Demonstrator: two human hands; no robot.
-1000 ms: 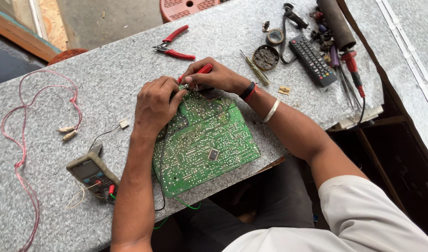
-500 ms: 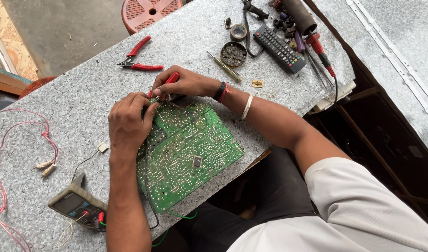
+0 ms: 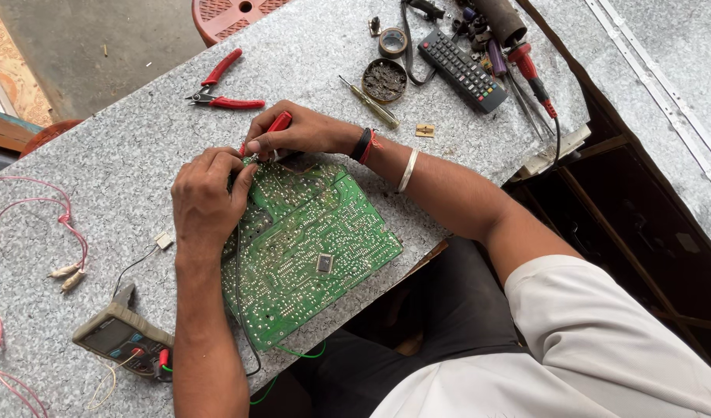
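A green circuit board [image 3: 309, 248] lies solder side up on the speckled grey table [image 3: 139, 147], hanging slightly over the near edge. My right hand [image 3: 293, 131] grips a red probe [image 3: 276, 122] with its tip on the board's far edge. My left hand [image 3: 208, 193] pinches a black probe lead against the same far corner, its black wire running down along the board. Both hands nearly touch each other there.
A multimeter [image 3: 123, 340] sits at the near left with red wires [image 3: 30, 232] and clips beside it. Red pliers [image 3: 224, 89] lie beyond the hands. A remote [image 3: 461, 70], screwdrivers [image 3: 526, 70], a round tin [image 3: 384, 80] and tape roll [image 3: 393, 42] crowd the far right.
The view has shifted, so the table's contents sit lower and further left in frame. Both hands stay on the board's far corner with the probes, barely moving.
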